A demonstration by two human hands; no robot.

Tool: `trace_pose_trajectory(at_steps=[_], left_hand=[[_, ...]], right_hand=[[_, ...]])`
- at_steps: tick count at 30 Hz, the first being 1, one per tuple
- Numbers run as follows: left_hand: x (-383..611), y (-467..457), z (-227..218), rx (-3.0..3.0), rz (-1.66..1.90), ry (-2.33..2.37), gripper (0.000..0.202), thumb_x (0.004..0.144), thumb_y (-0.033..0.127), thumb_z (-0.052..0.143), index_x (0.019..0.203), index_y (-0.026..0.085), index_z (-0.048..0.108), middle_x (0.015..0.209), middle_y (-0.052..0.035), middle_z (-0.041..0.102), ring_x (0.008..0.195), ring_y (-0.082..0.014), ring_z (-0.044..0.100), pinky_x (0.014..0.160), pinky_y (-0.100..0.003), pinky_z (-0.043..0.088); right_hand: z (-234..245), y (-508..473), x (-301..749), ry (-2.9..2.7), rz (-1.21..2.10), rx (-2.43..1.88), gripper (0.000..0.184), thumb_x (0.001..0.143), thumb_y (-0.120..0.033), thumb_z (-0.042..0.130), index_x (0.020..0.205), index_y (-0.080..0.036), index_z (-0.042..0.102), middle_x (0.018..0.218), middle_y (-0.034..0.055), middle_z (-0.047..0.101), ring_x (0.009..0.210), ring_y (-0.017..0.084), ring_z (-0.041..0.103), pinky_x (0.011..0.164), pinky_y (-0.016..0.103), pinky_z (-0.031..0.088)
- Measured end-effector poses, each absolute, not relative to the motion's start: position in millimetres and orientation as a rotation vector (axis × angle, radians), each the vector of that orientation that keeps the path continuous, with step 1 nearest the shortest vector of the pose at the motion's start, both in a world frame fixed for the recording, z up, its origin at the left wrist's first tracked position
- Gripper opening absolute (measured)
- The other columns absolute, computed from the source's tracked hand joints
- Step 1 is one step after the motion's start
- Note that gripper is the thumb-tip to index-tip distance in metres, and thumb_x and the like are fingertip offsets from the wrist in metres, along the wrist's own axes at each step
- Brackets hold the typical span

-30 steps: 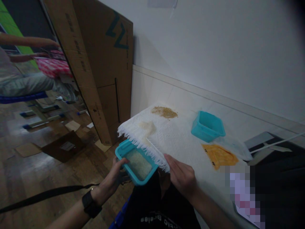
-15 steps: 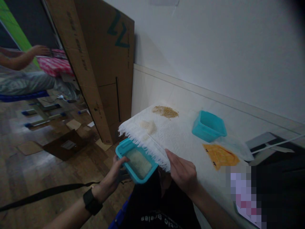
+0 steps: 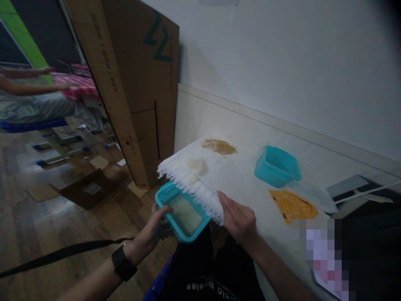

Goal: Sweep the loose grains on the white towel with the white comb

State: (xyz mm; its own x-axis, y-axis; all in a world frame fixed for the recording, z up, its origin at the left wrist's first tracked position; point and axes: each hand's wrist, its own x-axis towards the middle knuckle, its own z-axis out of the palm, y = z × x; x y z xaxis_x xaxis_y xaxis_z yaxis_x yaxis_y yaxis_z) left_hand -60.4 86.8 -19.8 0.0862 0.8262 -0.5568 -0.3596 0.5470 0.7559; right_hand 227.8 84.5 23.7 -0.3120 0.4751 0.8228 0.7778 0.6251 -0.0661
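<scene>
My left hand (image 3: 156, 225) grips the near-left rim of a teal plastic container (image 3: 184, 239), holding it tilted just below the table edge. Inside lies white rice (image 3: 184, 213). A fringed white cloth (image 3: 171, 163) covers the table's end, its fringe hanging over the container. My right hand (image 3: 239, 217) is closed at the cloth's front edge, beside a thin straight white line running toward the rice; whether it is a stick, an edge or a fold is unclear. On the cloth sit a small heap of white rice (image 3: 198, 165) and a patch of tan grains (image 3: 223, 146).
A second teal container (image 3: 277, 167) stands on the table, beside a clear plastic bag (image 3: 313, 196) and an orange cloth (image 3: 293, 205). A tall cardboard box (image 3: 144, 104) rises at the left. Another person's arm (image 3: 34, 87) shows far left; a wall backs the table.
The view shifts slightly. My left hand keeps the container under the fringe, and my right hand stays closed almost in place. The other person's arms have moved.
</scene>
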Motion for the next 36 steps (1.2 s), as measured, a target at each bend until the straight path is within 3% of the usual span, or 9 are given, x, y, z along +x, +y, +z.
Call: trace_pose_trajectory(at_steps=[3,5,7,11,14,17,27,32,36], left_hand=[[-57,83,-20,0.526,0.926,1.192,0.067,0.083,0.048,0.087,0.137,0.034,0.05,0.109,-0.004,0.074,0.086,-0.0294,0.079,0.072,-0.042,0.064],[-55,80,-21,0.525,0.912,1.19,0.069,0.08,0.047,0.088,0.136,0.034,0.051,0.11,-0.0039,0.074,0.086,-0.0285,0.079,0.073,-0.042,0.065],[-51,76,-23,0.519,0.888,1.186,0.069,0.079,0.047,0.088,0.136,0.034,0.051,0.11,-0.0036,0.074,0.086,-0.0276,0.078,0.074,-0.043,0.065],[-47,71,-27,0.51,0.849,1.182,0.068,0.078,0.046,0.087,0.134,0.034,0.052,0.112,-0.0036,0.075,0.081,-0.026,0.077,0.077,-0.044,0.065],[-45,67,-30,0.511,0.826,1.172,0.067,0.079,0.046,0.087,0.135,0.034,0.052,0.114,-0.0042,0.076,0.084,-0.0271,0.078,0.08,-0.046,0.066],[-45,66,-32,0.514,0.823,1.16,0.067,0.079,0.047,0.087,0.136,0.034,0.053,0.115,-0.0041,0.076,0.085,-0.0269,0.078,0.08,-0.046,0.065],[-47,67,-35,0.485,0.865,1.137,0.059,0.079,0.047,0.09,0.126,0.032,0.058,0.106,-0.003,0.077,0.092,-0.0296,0.08,0.084,-0.048,0.067],[-52,71,-34,0.476,0.904,1.175,0.056,0.079,0.046,0.09,0.12,0.032,0.055,0.1,-0.001,0.073,0.086,-0.0283,0.078,0.078,-0.046,0.066],[-54,77,-31,0.453,0.933,1.232,0.062,0.075,0.045,0.091,0.123,0.034,0.052,0.096,0.0018,0.067,0.082,-0.0279,0.076,0.074,-0.045,0.066]], right_hand=[[27,84,238,-1.82,-0.429,-1.141,0.039,0.109,-0.011,0.067,0.139,-0.025,0.087,0.113,0.0062,0.093,0.08,0.021,0.09,0.077,0.025,0.074],[28,80,251,-1.657,-0.352,-1.292,0.025,0.109,-0.026,0.074,0.125,-0.023,0.092,0.1,0.0075,0.093,0.069,0.022,0.087,0.066,0.026,0.071],[26,76,268,-1.443,-0.188,-1.436,0.031,0.105,-0.041,0.08,0.123,-0.019,0.093,0.089,0.0091,0.091,0.064,0.023,0.085,0.061,0.029,0.068],[16,76,303,-0.949,0.315,-1.483,0.069,0.084,-0.06,0.095,0.132,-0.012,0.088,0.09,0.0133,0.091,0.075,0.03,0.087,0.061,0.036,0.07],[9,79,312,-0.676,0.574,-1.43,0.08,0.061,-0.056,0.108,0.125,-0.013,0.088,0.089,0.0119,0.09,0.072,0.029,0.085,0.058,0.037,0.071],[4,77,300,-0.574,0.706,-1.395,0.078,0.053,-0.051,0.111,0.118,-0.014,0.088,0.088,0.0109,0.09,0.071,0.029,0.086,0.059,0.038,0.072],[9,47,255,-0.755,0.949,-1.388,0.074,0.072,-0.053,0.108,0.131,-0.013,0.087,0.091,0.0146,0.091,0.075,0.035,0.089,0.061,0.045,0.076],[36,65,262,-0.88,0.614,-1.351,0.078,0.08,-0.061,0.101,0.138,-0.012,0.083,0.096,0.0157,0.092,0.082,0.034,0.09,0.069,0.046,0.076],[44,84,260,-1.267,0.187,-1.398,0.047,0.097,-0.054,0.087,0.127,-0.019,0.09,0.09,0.0091,0.091,0.075,0.028,0.089,0.071,0.035,0.074]])
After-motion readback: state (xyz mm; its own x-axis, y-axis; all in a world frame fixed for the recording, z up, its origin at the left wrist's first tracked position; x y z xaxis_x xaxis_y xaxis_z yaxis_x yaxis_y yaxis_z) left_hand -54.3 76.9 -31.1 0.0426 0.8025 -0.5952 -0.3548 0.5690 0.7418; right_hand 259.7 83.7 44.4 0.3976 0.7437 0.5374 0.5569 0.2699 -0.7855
